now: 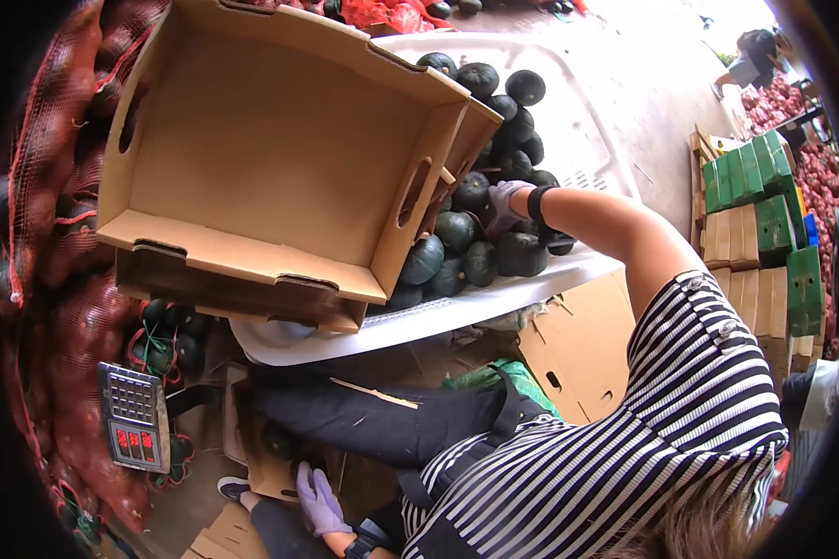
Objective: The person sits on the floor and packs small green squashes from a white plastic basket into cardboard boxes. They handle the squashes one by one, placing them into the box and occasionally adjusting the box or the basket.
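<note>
My right hand (507,206), in a light purple glove, reaches down among dark green squashes (524,253) heaped in a large white plastic tub (580,112). It touches the squashes; its fingers are partly hidden, so a grip cannot be told. My left hand (321,499), gloved too, is low in front of me with its fingers extended and nothing in it. It is beside a cardboard carton (269,468) in which a dark squash (278,440) sits in shadow. Empty cardboard trays (273,140), stacked and tilted, rest over the tub's left part.
A scale display (134,417) with lit red digits stands at left, beside red mesh sacks (98,349). Flattened cardboard (580,342) lies below the tub. Green and brown cartons (755,230) are stacked at right. Another person (758,59) is at the far upper right.
</note>
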The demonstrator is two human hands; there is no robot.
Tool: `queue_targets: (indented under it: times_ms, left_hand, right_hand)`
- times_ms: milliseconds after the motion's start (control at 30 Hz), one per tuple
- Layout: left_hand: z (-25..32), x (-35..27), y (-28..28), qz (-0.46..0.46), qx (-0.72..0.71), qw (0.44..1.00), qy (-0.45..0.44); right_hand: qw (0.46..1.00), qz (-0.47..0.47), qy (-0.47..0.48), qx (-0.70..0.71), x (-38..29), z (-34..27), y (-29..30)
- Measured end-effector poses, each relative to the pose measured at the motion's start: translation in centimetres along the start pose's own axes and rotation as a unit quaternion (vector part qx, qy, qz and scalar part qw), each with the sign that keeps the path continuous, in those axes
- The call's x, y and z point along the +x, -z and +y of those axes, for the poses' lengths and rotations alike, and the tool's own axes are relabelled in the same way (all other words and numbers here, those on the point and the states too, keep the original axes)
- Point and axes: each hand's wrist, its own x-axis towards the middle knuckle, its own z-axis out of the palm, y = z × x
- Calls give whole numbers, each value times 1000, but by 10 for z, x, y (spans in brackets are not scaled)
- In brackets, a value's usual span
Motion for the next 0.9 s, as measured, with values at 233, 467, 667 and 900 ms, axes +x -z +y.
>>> queue_targets:
  times_ms: [233,467,667,900]
  left_hand:
    - [-3,-6,11,2,-65,998,-26]
    - [76,-26,20,-35,-186,968,-168]
    - [168,-45,-18,-183,-505,804,-254]
    - [104,-35,19,278,-76,934,-213]
  right_hand:
    - [807,-94,137,567,-87,6,39]
    - [355,-345,258,830,-186,-75,65]
    - [572,-209,393,689,-213,-246,31]
    - [643,-197,492,553,-254,-340,41]
